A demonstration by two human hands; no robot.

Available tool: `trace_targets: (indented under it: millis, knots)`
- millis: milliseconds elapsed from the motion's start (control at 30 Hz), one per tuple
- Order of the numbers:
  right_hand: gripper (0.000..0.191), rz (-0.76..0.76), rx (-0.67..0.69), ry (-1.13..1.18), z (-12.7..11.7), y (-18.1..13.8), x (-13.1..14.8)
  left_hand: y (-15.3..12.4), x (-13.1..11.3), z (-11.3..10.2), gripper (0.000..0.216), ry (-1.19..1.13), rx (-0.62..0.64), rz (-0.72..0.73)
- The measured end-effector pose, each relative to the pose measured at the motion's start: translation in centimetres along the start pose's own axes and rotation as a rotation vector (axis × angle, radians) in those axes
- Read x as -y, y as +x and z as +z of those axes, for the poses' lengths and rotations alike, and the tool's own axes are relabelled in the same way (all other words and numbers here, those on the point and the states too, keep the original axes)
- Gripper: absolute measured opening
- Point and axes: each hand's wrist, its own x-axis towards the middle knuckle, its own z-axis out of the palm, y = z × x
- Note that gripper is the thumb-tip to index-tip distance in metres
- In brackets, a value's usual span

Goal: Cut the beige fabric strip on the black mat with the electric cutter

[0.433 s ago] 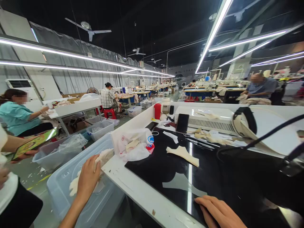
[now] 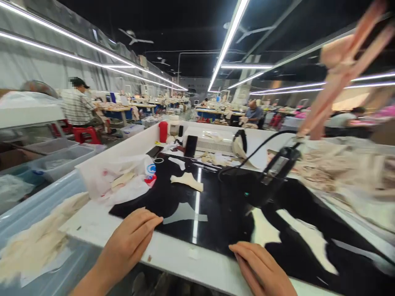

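My left hand (image 2: 131,236) is closed, with its fingertips and thumb together at the left tip of a translucent grey cut piece (image 2: 185,213). That piece lies flat on the glossy black board (image 2: 222,197). My right hand (image 2: 261,265) rests at the board's front edge, fingers stretched out, with no object visible in it. A cream curved piece (image 2: 187,180) lies farther back on the board. Right of centre are larger pale pieces, one (image 2: 265,230) close to my right hand. Left of the table, a heap of cream pieces (image 2: 43,234) lies on a blue plastic bin lid (image 2: 108,263).
A plastic bag (image 2: 123,176) holding scraps sits at the table's left corner. A black device (image 2: 279,164) with a cable stands over the board, blurred. Pinkish strips (image 2: 333,78) hang at upper right. A phone (image 2: 191,146) and a red container (image 2: 163,131) stand behind. People sit farther off.
The view has swung right. My left hand has left the heap of cream pieces and come to the grey piece. My right hand is now farther from that piece.
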Motion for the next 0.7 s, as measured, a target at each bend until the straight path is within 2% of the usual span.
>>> trace_targets:
  millis: [133,233,300,467,700]
  knots:
    - [0.021,0.369,-0.137,-0.121,-4.6,-1.8,-2.6,2.1,-0.5,4.4,0.028,-0.066,0.047,0.162]
    - [0.035,0.631,-0.252,-0.255,-7.4,-3.6,-5.3,3.0,-0.2,6.8,0.031,-0.084,0.076,0.169]
    - [0.044,0.721,-0.261,-0.325,-8.5,-4.6,-7.2,3.2,0.1,7.8,0.034,-0.084,0.081,0.148]
    - [0.047,0.737,-0.198,-0.362,-8.8,-4.9,-10.8,3.0,0.9,9.1,0.038,-0.071,0.073,0.159]
    - [0.056,0.705,-0.148,-0.395,-7.5,-3.1,-12.3,3.1,0.9,9.0,0.035,-0.113,0.096,0.185]
